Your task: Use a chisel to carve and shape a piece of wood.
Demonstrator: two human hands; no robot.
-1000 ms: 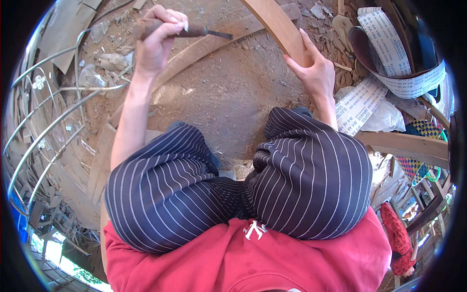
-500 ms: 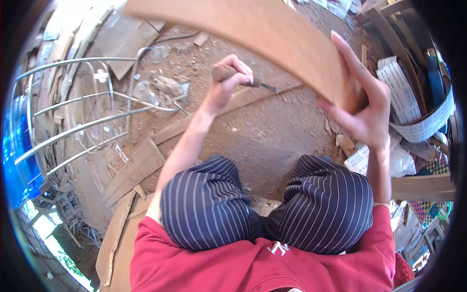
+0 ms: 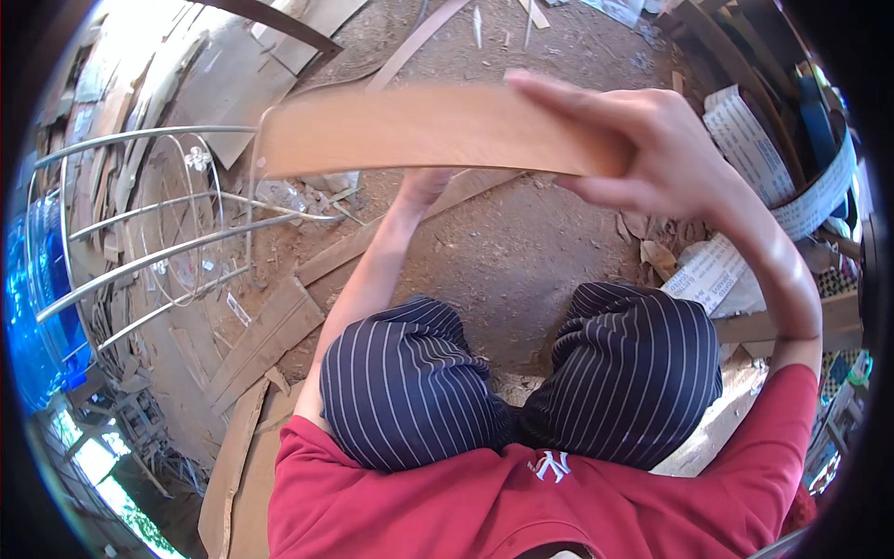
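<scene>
A long, flat brown wooden board (image 3: 400,130) is held up across the upper middle, lying nearly level from left to right. My right hand (image 3: 643,149) is closed on its right end, the fingers along the upper edge and the thumb under the lower one. Behind the board, my left hand (image 3: 426,184) shows only its lower part near the wrist. The board covers its fingers and whatever they hold. Motion blurs the board's left end and upper edge.
A bent metal tube frame (image 3: 168,247) stands on the left, with a blue plastic thing (image 3: 42,298) behind it. Wooden strips (image 3: 270,340) and scraps lie on the dirt floor (image 3: 503,252). White printed strips (image 3: 754,140) and more boards crowd the right side.
The board has swung from a slant to nearly level and come lower, now covering my left hand's fingers. Earlier that hand gripped a wooden-handled chisel, now out of sight. My right hand moved left.
</scene>
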